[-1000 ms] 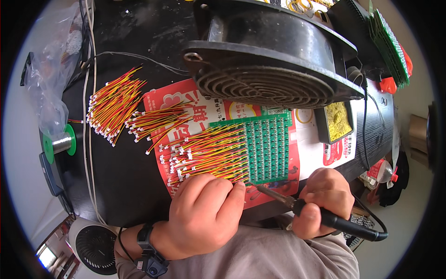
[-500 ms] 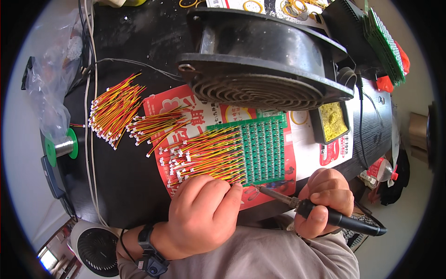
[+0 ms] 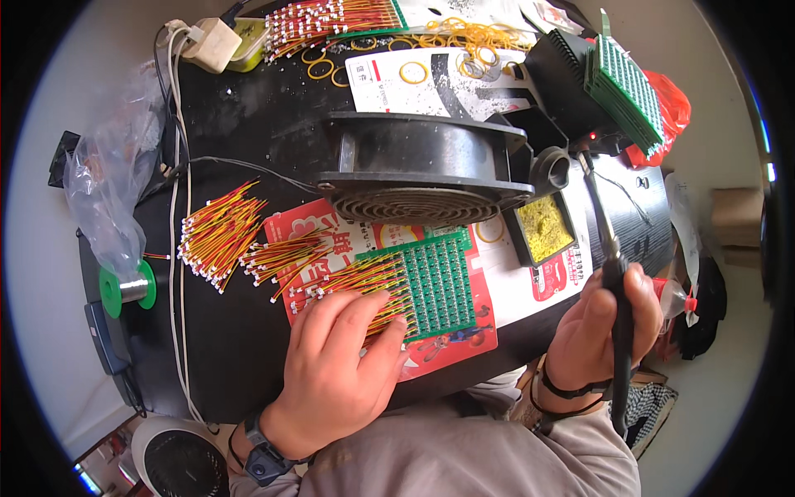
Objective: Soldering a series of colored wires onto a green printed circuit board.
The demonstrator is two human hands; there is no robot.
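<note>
My left hand [image 3: 344,364] rests with its fingers apart over red, yellow and black wires [image 3: 383,286] along the left side of a green circuit board panel [image 3: 443,286]. The panel lies on a red printed sheet [image 3: 454,349]. In my right hand [image 3: 600,335], a soldering iron [image 3: 611,248] with a black handle is held upright, away from the panel. Its tip points up toward the black box at the back right. Two piles of loose wires with white connectors [image 3: 219,236] lie left of the panel.
A black fan [image 3: 422,153] stands just behind the panel. Right of it is a tray of yellow sponge [image 3: 544,229]. A solder spool [image 3: 128,286] and white cables [image 3: 178,273] are at the left. Stacked green boards [image 3: 625,95] lean on a black box [image 3: 551,83]; rubber bands [image 3: 472,37] lie behind.
My right hand has lifted the soldering iron off the panel's near edge and swung its tip upward to the right. My left fingers have spread over the wires. The view has shifted.
</note>
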